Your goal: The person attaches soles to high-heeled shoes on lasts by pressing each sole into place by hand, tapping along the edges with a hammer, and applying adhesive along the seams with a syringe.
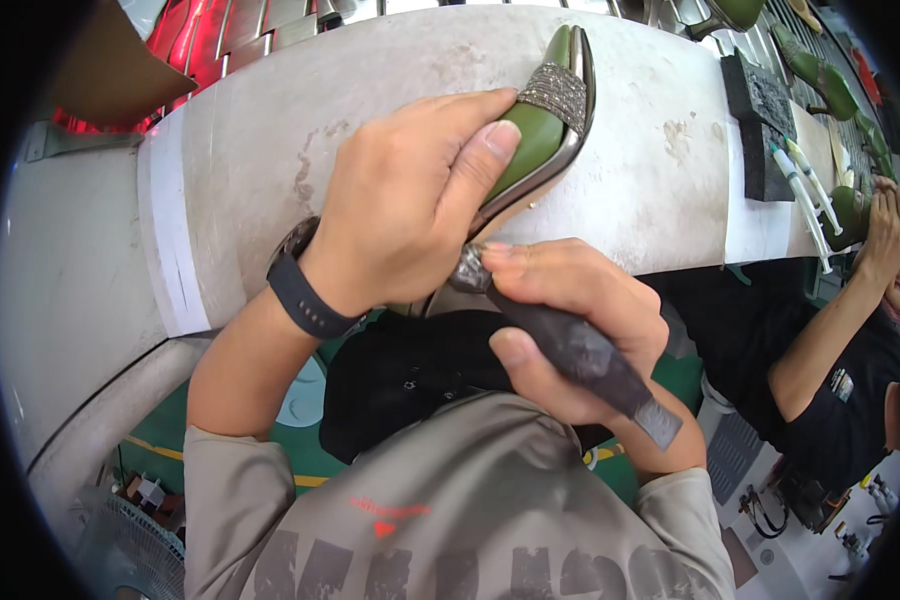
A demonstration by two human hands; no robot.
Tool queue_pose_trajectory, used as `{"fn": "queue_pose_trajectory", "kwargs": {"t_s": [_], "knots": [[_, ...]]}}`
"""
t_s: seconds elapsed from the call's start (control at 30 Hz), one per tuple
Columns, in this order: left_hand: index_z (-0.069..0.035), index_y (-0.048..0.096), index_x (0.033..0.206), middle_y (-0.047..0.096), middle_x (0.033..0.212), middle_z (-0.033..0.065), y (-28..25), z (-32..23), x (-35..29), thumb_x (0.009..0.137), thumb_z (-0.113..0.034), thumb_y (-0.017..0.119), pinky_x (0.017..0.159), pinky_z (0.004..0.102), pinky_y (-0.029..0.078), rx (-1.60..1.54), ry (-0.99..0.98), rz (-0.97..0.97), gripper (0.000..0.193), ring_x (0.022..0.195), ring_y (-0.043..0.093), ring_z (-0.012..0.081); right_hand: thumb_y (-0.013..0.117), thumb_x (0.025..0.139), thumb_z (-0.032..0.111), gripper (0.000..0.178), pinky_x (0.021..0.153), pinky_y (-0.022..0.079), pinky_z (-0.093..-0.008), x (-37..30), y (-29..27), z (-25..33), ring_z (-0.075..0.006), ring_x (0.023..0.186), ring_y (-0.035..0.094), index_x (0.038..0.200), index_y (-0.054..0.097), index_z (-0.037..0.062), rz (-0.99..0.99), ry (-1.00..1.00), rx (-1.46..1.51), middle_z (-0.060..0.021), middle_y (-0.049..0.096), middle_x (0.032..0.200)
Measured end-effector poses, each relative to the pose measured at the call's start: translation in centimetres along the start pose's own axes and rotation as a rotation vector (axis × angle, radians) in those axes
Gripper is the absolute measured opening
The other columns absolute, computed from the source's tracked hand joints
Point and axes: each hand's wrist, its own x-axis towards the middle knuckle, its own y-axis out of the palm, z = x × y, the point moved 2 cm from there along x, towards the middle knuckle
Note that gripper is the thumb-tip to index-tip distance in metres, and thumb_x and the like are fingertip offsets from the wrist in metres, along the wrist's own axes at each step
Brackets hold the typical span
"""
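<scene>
A green pointed shoe (542,132) with a glittery band across it lies on its side on the pale worktable, its toe turned away from me. My left hand (410,190) is closed round its rear part, thumb pressing on the green upper. The heel end is mostly hidden under that hand. My right hand (580,320) grips a dark, tape-wrapped tool (580,350) with a flat metal end pointing toward my right arm. The tool's other end touches or nearly touches the shoe's underside by my left palm; its exact contact is hidden.
A dark block (760,130) stands at the table's right, beside syringes (808,195) with pale barrels. More green shoes (815,70) sit on a slatted conveyor at the far right. A co-worker's hand (885,225) works there. A brown panel (110,65) and red-lit slats are at far left.
</scene>
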Motion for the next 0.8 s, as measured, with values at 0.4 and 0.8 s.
{"fn": "queue_pose_trajectory", "kwargs": {"t_s": [0.4, 0.8], "knots": [[0.008, 0.067, 0.128, 0.076, 0.109, 0.0234, -0.4, 0.1, 0.2, 0.109, -0.02, 0.054, 0.084, 0.0343, 0.056, 0.0, 0.031, 0.042, 0.036, 0.096, 0.075, 0.027, 0.085, 0.069, 0.002, 0.036, 0.077, 0.064, -0.039, 0.9, 1.4, 1.2, -0.0362, 0.089, 0.073, 0.103, 0.073, -0.0034, -0.249, -0.313, -0.569, -0.0184, 0.072, 0.103], [0.005, 0.046, 0.15, 0.067, 0.128, 0.0276, 0.1, -3.1, 0.8, 0.086, -0.017, 0.075, 0.102, 0.0404, 0.052, 0.118, 0.168, 0.303, 0.074, 0.118, 0.068, 0.0385, 0.077, 0.089, 0.005, 0.034, 0.1, 0.056, -0.0426, -4.2, -2.6, 0.1, -0.0347, 0.112, 0.072, 0.119, 0.065, -0.0067, -0.453, -0.017, -0.043, -0.0259, 0.072, 0.117]]}}
